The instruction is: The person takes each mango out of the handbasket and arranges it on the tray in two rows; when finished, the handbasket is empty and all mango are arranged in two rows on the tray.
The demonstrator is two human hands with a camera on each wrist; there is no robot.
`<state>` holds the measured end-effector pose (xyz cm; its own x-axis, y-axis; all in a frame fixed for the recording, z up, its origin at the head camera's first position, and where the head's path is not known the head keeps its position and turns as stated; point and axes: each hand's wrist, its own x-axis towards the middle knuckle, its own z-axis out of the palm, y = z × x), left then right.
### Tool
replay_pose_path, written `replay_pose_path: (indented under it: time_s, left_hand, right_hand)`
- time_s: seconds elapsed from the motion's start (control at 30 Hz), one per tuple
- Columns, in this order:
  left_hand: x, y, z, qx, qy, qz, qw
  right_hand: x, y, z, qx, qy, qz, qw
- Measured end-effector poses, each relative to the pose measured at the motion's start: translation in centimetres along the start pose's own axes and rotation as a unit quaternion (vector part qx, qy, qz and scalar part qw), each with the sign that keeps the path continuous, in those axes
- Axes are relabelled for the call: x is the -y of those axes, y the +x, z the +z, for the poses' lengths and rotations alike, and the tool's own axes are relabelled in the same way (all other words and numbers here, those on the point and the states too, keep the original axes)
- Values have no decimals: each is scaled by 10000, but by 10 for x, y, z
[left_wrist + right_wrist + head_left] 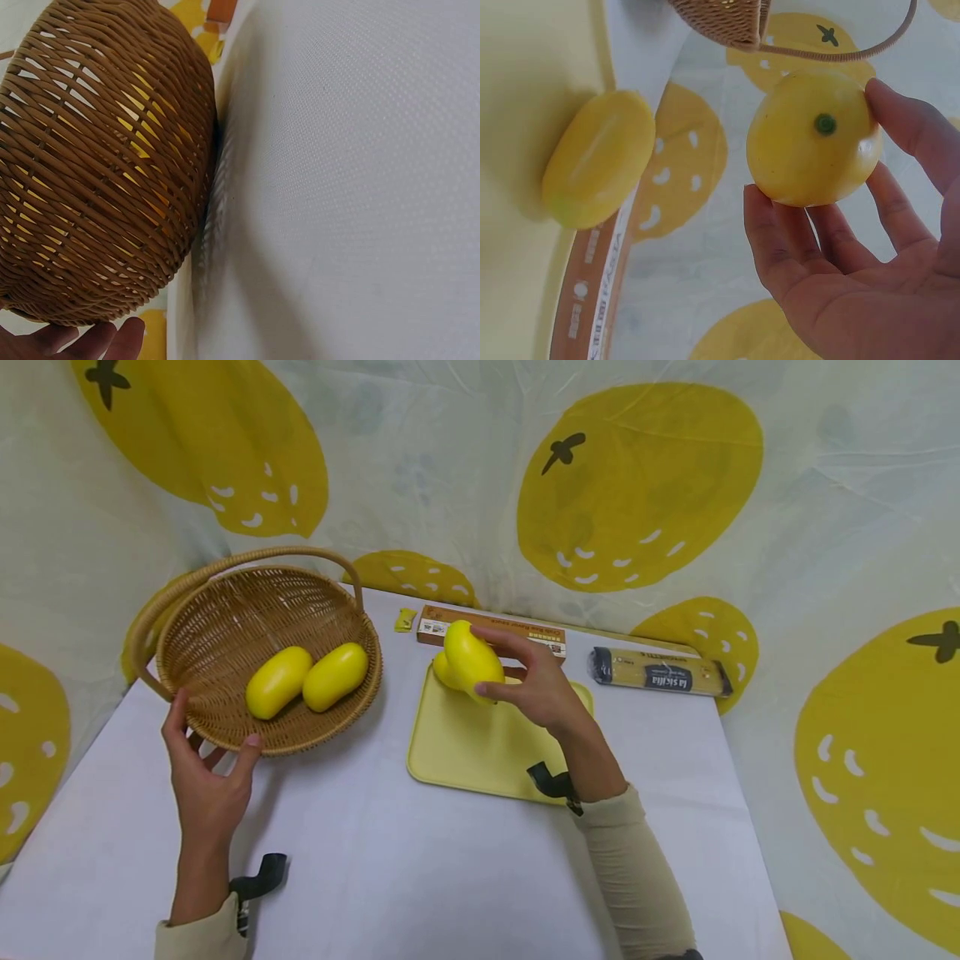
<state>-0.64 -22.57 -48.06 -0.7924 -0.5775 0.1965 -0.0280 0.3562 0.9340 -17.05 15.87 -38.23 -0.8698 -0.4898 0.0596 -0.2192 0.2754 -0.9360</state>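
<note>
Right hand [534, 681] pinches a yellow fruit [474, 662] between thumb and fingers at the centre of the head view, the fruit left of the palm at the fingertips. Its long axis slants from upper left to lower right there; in the right wrist view its green stem spot faces the camera. At that view's left, a second fruit [600, 161] leans from upper right to lower left. Left hand [213, 789] grips the wicker basket [210, 639], left in the head view.
</note>
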Motion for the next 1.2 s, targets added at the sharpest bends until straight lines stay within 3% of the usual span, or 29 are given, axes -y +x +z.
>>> replay_pose_path:
  time_s: [0.7, 1.2]
  left_hand:
    - [3, 1, 0, -11, 10, 31, 10000]
    - [2, 2, 0, -49, 18, 65, 10000]
  right_hand:
    - [-38, -28, -43, -104, -292, 543, 9980]
    - [-70, -37, -64, 3, -457, 893, 9950]
